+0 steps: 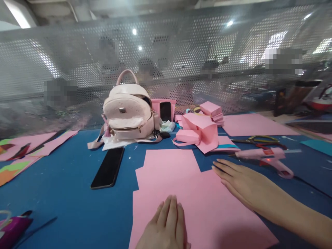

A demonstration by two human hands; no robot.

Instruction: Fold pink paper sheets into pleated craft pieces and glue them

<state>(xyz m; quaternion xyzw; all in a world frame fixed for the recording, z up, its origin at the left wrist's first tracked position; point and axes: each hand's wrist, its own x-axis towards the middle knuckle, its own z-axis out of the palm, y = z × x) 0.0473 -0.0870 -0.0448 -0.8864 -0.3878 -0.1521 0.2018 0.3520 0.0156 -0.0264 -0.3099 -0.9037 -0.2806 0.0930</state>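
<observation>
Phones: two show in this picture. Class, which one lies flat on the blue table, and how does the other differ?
The black phone lying flat in front of the backpack. The other phone stands upright against a pink box behind the backpack.

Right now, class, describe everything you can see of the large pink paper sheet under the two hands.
The large pink paper sheet is matt, thin-looking card or paper lying flat on the blue table top. Its outline is stepped, with a notch cut at the far right corner, and it may be more than one sheet overlapped. The left hand rests palm down on its near edge; the right hand lies flat on its right side, fingers spread toward the notch.
</observation>
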